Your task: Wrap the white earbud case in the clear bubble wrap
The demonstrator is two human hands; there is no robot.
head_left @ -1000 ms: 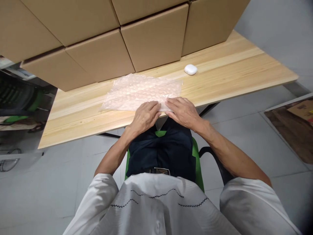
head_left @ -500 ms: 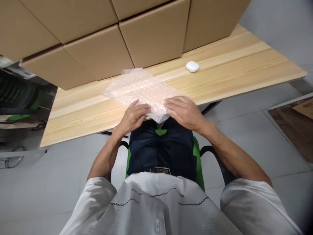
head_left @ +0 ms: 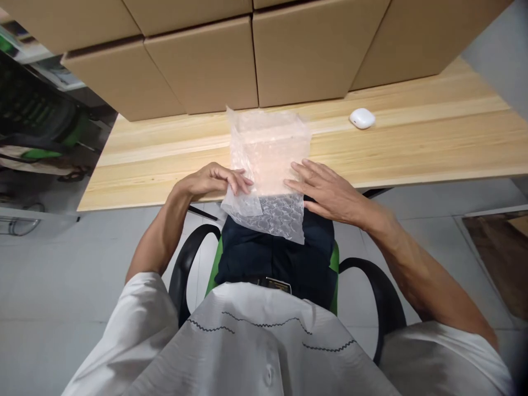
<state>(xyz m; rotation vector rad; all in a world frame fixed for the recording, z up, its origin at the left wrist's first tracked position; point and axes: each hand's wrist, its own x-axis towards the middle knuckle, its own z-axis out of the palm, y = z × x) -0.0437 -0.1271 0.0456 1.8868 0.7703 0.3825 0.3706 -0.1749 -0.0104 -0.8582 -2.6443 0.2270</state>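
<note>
1. Where the pale shirt (head_left: 247, 346) ends, a belt buckle (head_left: 279, 284) shows small gold marks, too tiny for me to read; the shirt itself carries dark zigzag stitching, not lettering.
2. Dark trousers (head_left: 276, 264) fill the green chair (head_left: 335, 275), drawn up close, presumably so both arms reach comfortably.
3. Bubble wrap (head_left: 274, 165) lies mostly on the surface (head_left: 421, 137), its clear near end hanging over the edge above the lap. Its middle looks peach-tinted; I can't tell whether anything lies inside.
4. At its left side, the left hand (head_left: 220, 180) rests bent fingers on a folded-over flap, perhaps to stop it lifting. Whether that grip pinches the film, I can't tell.
5. Across from it, the right hand (head_left: 325, 190) has a wide, loose grip, fingers spread over the right border, seemingly steadying the sheet.
6. Beyond, to the right, sits a small white case (head_left: 362, 118), apart from the work, no brand readable.
7. Cardboard boxes (head_left: 305, 60) stand stacked behind, leaving the front strip for handling; their visible faces look unprinted.
</note>
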